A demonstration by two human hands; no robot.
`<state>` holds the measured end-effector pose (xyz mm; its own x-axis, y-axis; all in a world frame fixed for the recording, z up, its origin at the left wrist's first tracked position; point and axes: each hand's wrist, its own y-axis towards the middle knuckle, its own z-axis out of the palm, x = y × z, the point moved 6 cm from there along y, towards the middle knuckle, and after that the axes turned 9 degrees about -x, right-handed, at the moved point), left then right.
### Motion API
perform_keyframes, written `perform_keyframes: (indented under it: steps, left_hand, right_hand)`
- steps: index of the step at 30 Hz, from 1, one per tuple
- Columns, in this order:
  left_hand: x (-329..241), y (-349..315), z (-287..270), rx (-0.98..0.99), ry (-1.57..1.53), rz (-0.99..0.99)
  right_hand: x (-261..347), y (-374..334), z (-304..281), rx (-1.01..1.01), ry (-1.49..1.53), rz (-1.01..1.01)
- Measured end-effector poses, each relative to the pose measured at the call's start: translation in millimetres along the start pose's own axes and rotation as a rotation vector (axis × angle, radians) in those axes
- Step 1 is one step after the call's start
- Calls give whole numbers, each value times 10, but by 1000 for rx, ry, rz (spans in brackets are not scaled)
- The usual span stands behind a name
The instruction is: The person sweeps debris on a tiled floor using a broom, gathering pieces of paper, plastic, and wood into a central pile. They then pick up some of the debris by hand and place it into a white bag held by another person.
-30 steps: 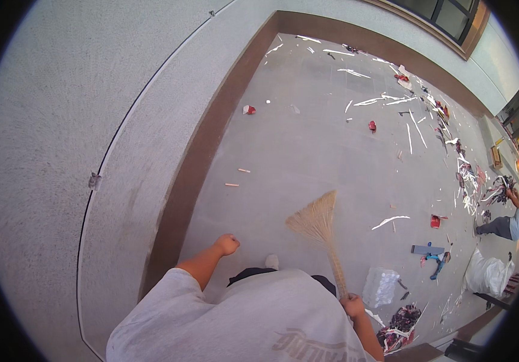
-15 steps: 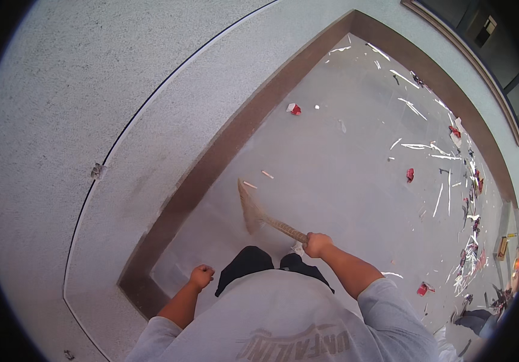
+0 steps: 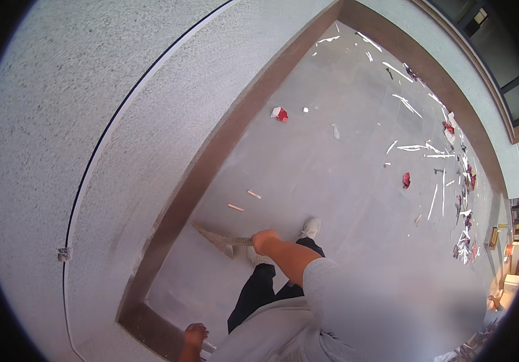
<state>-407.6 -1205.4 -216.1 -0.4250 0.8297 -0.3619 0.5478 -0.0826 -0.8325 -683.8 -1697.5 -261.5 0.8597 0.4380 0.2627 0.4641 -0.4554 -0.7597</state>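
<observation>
My right hand (image 3: pixel 264 241) is closed round the handle of a short straw broom (image 3: pixel 214 239). Its tan, fan-shaped head points left, low over the grey floor near the brown base strip of the wall. Part of the handle is hidden in my fist. My left hand (image 3: pixel 196 335) hangs low at the lower left, its fingers curled in, with nothing visible in them. Two small pale sticks, one of them a short stick (image 3: pixel 235 207), lie on the floor just beyond the broom head.
A pale rough wall (image 3: pixel 133 175) with a brown base strip (image 3: pixel 235 133) runs along my left. Crumpled red and white scraps (image 3: pixel 280 114) and white strips (image 3: pixel 407 105) litter the floor, thickest at the right. Another person's hand (image 3: pixel 494 301) shows at the right rim.
The broom and my right hand have swung left, toward the brown base strip. My left hand now sits lower in view. My body has turned and my white shoes have come into sight.
</observation>
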Motion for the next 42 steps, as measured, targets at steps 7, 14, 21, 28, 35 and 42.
perform_keyframes:
  steps: [7,14,21,28,35,42]
  left_hand:
    - [-1383,-549,793,-79,82,155]
    - [-2171,-868,2312,53,505,128]
    - [-3677,-1528,4538,255,547,353]
    - [-4501,-1836,5589,379,602,475]
    - [-4736,-1092,5523,231,732,492]
    - [-5630,-438,5270,154,750,343]
  right_hand:
    - [-2127,258,-547,-142,149,260]
    - [-4943,-1597,-313,-219,451,849]
    - [-6482,-3243,907,-275,870,1499]
    - [-6288,-3523,249,-465,791,1379]
    - [-5579,-1481,-1525,-559,802,747]
    - [-5313,871,-3249,-314,658,565]
